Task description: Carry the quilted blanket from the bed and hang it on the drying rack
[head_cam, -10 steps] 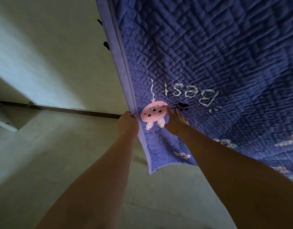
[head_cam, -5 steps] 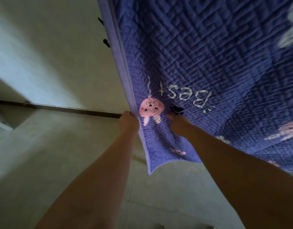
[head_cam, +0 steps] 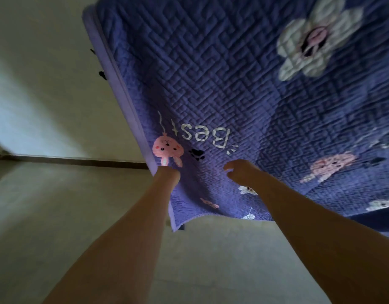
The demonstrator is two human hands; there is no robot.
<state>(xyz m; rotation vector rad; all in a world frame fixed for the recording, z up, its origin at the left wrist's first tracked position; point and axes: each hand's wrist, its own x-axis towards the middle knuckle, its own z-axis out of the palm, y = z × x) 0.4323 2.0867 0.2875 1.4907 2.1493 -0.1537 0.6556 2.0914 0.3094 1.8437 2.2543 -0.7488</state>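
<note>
The purple quilted blanket is hanging spread out above both hands, its pale edge running down to the left hand, which is gripping that edge in a closed fist. The right hand is hovering just beside it, fingers loosely curled and open, holding nothing.

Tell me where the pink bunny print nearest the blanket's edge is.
In the head view the pink bunny print sits left of centre on the quilted blanket, beside its pale left border, just above the left hand and left of the "Best" lettering.
</note>
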